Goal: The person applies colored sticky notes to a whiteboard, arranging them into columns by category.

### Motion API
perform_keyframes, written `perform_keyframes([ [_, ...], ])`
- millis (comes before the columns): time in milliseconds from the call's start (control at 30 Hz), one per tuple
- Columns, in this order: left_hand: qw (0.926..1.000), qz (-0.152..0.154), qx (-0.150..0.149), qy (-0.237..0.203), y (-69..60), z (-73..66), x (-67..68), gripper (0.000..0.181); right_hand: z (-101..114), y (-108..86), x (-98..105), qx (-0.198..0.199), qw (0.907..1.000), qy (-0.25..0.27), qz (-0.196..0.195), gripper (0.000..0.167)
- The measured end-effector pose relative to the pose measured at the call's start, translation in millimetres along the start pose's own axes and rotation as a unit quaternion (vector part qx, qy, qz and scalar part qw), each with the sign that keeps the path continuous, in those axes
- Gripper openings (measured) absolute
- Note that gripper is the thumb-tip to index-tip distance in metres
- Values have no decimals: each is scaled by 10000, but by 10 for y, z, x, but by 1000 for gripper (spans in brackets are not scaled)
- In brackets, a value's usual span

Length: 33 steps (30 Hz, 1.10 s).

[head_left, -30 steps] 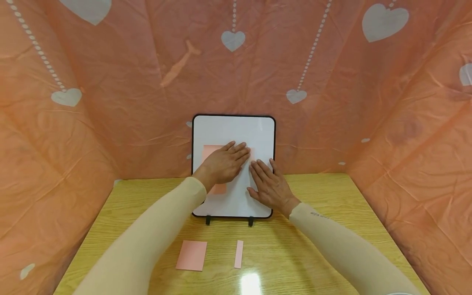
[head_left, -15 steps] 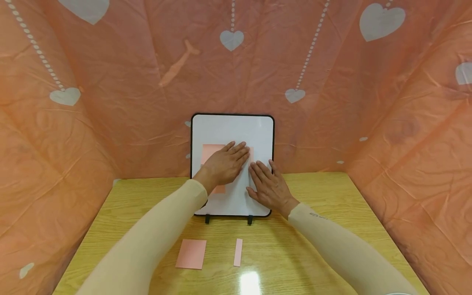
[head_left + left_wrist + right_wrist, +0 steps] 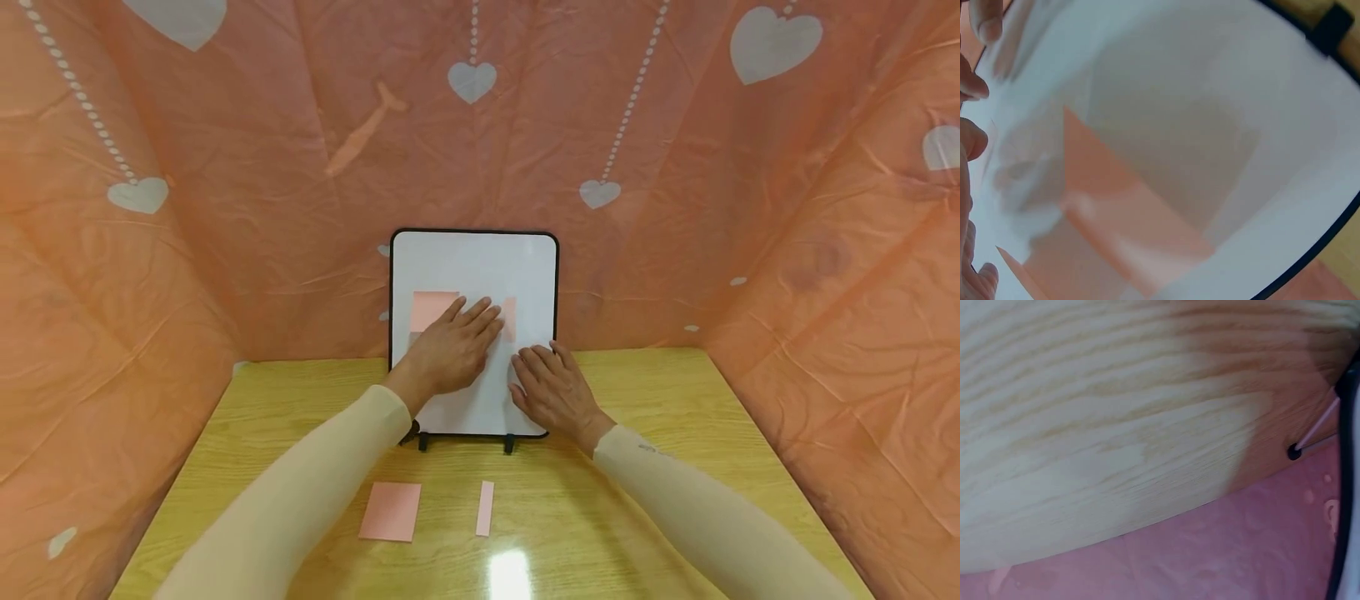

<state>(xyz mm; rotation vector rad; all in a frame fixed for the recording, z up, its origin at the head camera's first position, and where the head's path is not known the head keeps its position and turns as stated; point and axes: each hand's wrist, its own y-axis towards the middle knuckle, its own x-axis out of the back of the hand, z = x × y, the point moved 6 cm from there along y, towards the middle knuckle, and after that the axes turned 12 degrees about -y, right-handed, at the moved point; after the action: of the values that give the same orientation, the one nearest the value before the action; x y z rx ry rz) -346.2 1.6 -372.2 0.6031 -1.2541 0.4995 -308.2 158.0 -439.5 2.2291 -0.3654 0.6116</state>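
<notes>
In the head view a white board [image 3: 474, 258] with a black rim stands upright on small black feet. My left hand [image 3: 453, 348] lies over its middle with fingers spread, nothing gripped. A square pink sticky note [image 3: 431, 310] shows on the board above that hand, and a narrow pink strip [image 3: 511, 320] just right of its fingertips. The left wrist view shows an orange-pink note [image 3: 1129, 219] whose edge lifts off the board, with the hand's fingers [image 3: 974, 140] at the left. My right hand [image 3: 553, 390] is at the board's lower right edge, fingers slightly bent and holding nothing.
A square pink sticky-note pad [image 3: 391, 512] and a narrow pink strip pad [image 3: 485, 509] lie on the wood-grain table [image 3: 600, 517] in front of the board. A pink cloth [image 3: 645, 275] with white hearts hangs behind and at both sides.
Both hands have slid a little down the board, and the narrow strip on it is now uncovered. The lower orange note, visible before, is now hidden in the head view.
</notes>
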Motion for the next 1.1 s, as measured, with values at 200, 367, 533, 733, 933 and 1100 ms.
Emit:
perform_keyframes([
  [200, 9993, -356, 45, -145, -189, -129, -15, 62, 70, -49, 127, -262, 9994, 205, 14, 44],
  [367, 9985, -477, 51, -263, -375, -257, -63, 63, 183, -132, 218, -450, 9973, 467, 355, 47],
  [533, 9960, -571, 202, -657, -610, -379, -116, 62, 320, -239, 320, -511, 9917, 804, 866, 47],
  [733, 9884, -928, 403, -1128, -947, -496, -167, 56, 478, -336, 464, -553, 9831, 1265, 1202, 44],
  [933, 9830, -1005, 544, -1438, -1244, -616, -283, 51, 667, -432, 610, -466, 9797, 1375, 1384, 43],
  [1100, 9812, -744, 613, -1670, -1416, -749, -439, 49, 838, -524, 708, -317, 9762, 1513, 1518, 43],
])
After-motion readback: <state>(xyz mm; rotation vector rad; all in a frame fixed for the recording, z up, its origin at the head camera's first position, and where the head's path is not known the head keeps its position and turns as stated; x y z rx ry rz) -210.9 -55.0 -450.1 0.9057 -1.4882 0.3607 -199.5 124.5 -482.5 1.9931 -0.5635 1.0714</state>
